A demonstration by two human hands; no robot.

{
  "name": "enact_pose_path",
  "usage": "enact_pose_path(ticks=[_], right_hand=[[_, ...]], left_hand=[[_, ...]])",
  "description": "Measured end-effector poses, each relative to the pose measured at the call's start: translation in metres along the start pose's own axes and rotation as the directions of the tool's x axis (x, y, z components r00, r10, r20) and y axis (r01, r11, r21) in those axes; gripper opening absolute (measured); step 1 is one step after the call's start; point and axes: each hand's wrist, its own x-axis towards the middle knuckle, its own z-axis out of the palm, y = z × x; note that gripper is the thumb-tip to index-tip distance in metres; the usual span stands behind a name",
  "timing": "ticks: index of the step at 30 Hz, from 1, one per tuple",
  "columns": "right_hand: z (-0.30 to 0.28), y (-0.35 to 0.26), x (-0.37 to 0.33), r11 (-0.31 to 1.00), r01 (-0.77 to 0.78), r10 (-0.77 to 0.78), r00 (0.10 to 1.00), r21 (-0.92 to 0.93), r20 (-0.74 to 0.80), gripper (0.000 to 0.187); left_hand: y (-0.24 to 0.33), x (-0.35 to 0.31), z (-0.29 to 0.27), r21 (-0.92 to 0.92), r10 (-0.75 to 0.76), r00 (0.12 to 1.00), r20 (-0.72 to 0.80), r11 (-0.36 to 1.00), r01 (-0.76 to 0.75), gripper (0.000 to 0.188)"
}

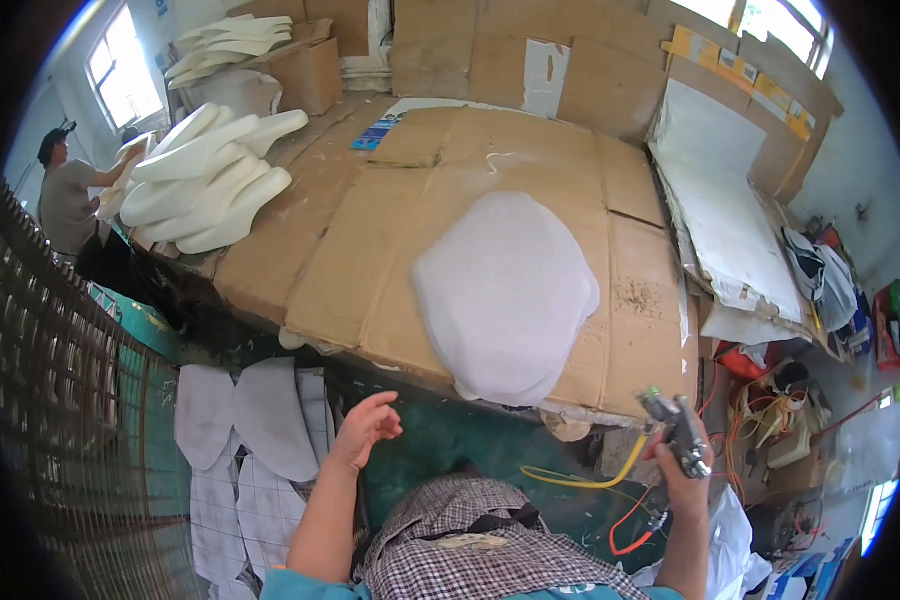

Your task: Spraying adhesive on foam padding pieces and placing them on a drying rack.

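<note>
- Gripping a spray gun [682, 437], the right hand [678, 472] is closed round its body, green end toward the table, an angle that probably suits facing the work.
- A yellow hose [602, 484] reaches up to the gun and loops out over the floor, perhaps to leave slack for the arm.
- The left hand [370, 428] holds nothing: fingers loosely curled, raised short of the table, apart from everything, seemingly kept free.
- Ahead, between the hands, a grey pad [505, 300] lies flat with its near end at the table's edge, likely for easy reach.
- Under it, cardboard [370, 270] covers the table, presumably as protection.
- Farther left, white foam pieces [205, 180] are piled, perhaps to save room; a co-worker [68, 195] stands beyond.
</note>
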Motion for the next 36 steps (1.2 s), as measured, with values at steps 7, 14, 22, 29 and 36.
enact_pose_path(ticks=[7, 14, 22, 29, 36], right_hand=[[-0.02, -0.013, -0.06, 0.993, -0.121, 0.115, 0.965, 0.013, 0.235, 0.055], [-0.001, -0.023, -0.062, 0.999, -0.032, 0.032, 0.999, 0.031, -0.007, 0.054], [-0.008, -0.033, -0.086, 0.999, 0.013, -0.017, 0.997, -0.048, -0.074, 0.054], [-0.018, -0.041, -0.102, 0.984, -0.104, 0.118, 0.988, -0.142, 0.097, 0.049], [0.021, -0.037, -0.071, 0.996, -0.064, 0.068, 0.995, -0.056, 0.07, 0.047]], left_hand=[[-0.139, -0.028, -0.131, 0.341, -0.256, 0.834, -0.489, 0.824, 0.453, 0.029], [-0.185, -0.047, -0.164, 0.199, -0.426, 0.654, -0.625, 0.723, 0.661, 0.014], [-0.194, -0.043, -0.176, 0.225, -0.355, 0.717, -0.6, 0.784, 0.578, 0.012], [-0.179, -0.034, -0.154, 0.187, -0.356, 0.713, -0.604, 0.807, 0.561, 0.016], [-0.153, -0.008, -0.117, 0.271, -0.283, 0.79, -0.543, 0.832, 0.484, 0.023]])
